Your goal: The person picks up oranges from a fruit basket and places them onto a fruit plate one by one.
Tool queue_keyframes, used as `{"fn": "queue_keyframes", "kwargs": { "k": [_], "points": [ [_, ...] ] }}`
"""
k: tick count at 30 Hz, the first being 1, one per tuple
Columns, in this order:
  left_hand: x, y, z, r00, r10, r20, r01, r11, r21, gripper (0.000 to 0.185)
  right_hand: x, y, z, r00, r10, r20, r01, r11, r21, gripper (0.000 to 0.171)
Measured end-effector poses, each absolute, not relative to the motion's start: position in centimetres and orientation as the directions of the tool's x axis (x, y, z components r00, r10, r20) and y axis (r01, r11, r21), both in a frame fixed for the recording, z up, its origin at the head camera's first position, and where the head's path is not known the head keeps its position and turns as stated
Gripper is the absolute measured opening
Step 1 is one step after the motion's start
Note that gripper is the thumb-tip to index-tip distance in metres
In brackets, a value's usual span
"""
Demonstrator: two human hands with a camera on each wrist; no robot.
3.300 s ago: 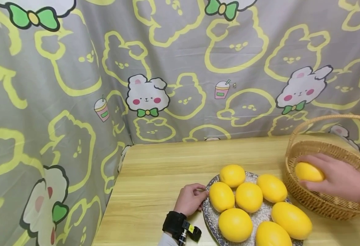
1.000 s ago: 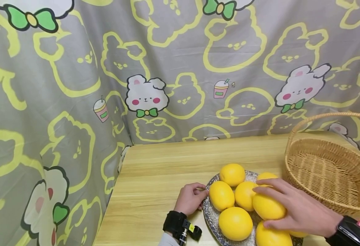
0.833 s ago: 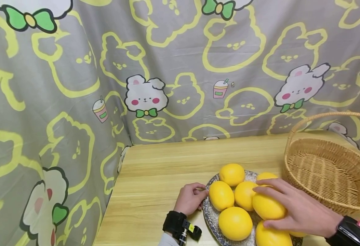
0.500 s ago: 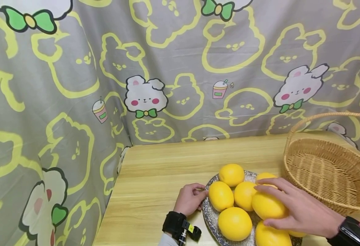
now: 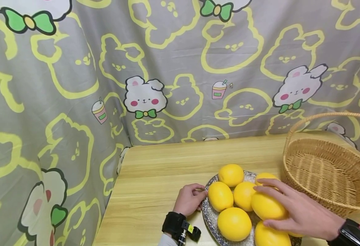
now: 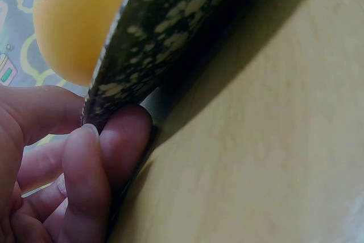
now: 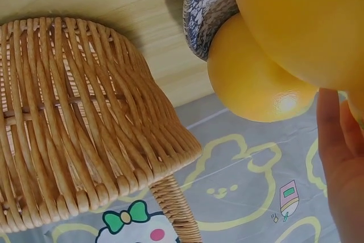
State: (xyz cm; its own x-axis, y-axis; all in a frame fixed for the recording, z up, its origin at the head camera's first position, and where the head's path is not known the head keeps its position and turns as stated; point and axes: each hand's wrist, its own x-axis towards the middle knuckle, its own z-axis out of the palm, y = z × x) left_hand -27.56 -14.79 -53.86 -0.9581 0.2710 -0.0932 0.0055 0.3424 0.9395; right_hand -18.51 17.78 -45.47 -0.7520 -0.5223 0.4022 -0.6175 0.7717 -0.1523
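Our right hand [image 5: 296, 212] has carried the smooth yellow lemon [image 5: 267, 206] from the woven wicker basket [image 5: 327, 174] onto the speckled plate [image 5: 209, 217], fingers still cupping it; left hand [image 5: 189, 200] stays pinching the plate's rim.

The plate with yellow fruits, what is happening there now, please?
A person's right hand grips one yellow fruit lying on top of the others on the speckled plate. The left hand pinches the plate's left rim and steadies it on the wooden table. The wicker basket stands just right of the plate, and nothing can be seen inside it.
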Motion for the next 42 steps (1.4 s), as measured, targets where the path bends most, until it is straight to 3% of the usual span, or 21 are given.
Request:
{"fn": "queue_keyframes", "kwargs": {
  "k": [18, 42],
  "points": [
    [-27.6, -14.7, -54.2, -0.955, 0.281, -0.094, 0.011, 0.350, 0.937, 0.028, -17.9, 18.1, -45.7, -0.789, -0.483, 0.379, -0.581, 0.787, -0.208, 0.082],
    [-27.6, -14.4, -54.2, -0.966, 0.229, -0.118, -0.034, 0.340, 0.940, 0.028, -17.8, 18.7, -45.9, -0.764, -0.516, 0.387, -0.607, 0.777, -0.165, 0.086]
  ]
}}
